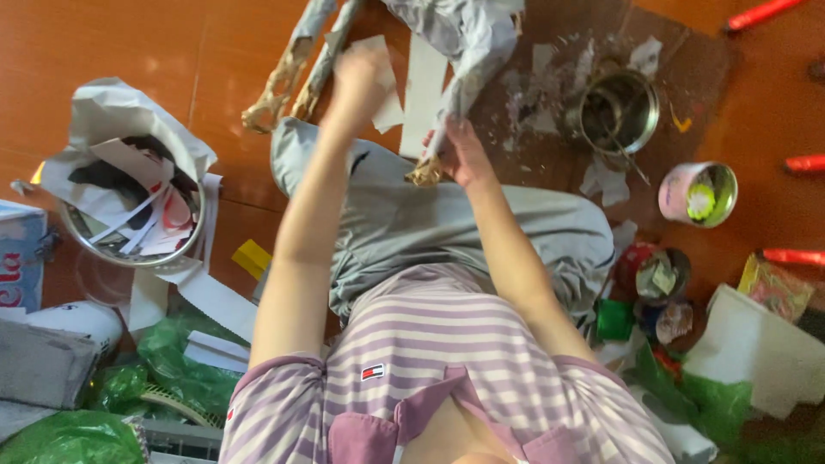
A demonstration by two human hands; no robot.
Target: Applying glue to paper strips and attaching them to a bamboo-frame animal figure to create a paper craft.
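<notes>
**Ana:** Orange-brown floor (103, 43) is filling the whole view, and the person is sitting right on it in grey trousers and a purple striped shirt, looking down over their own lap.

**Ben:** And both arms are reaching forward. What's the left hand (359, 76) doing?

**Ana:** It's blurring, so I can't tell whether the fingers are closed. It's lying against a white paper strip (384, 86), just beside the two thin legs (288, 73) of a paper-covered figure.

**Ben:** The right hand (462, 153)?

**Ana:** That one is wrapping around a third paper-covered limb (447, 120), gripping it low down, just above its crumbly brown end (424, 172), which is resting on the knee. The limb is running up to the grey-white papered body (460, 26) at the top edge.

**Ben:** Surroundings?

**Ana:** A dark mat (687, 60) is lying beyond the knees, scattered with paper scraps. A steel pot (620, 110) is standing on it, with a thin stick leaning out. Near it, to the right, a small pink tub (698, 194) is sitting on the floor.

**Ben:** And on the left?

**Ana:** A metal bowl (129, 245) is holding torn paper strips and a crumpled white bag (112, 112). Green plastic bags (172, 352) are piling up at the lower left, and red sticks (760, 13) are lying along the right edge, well apart from the hands.
</notes>
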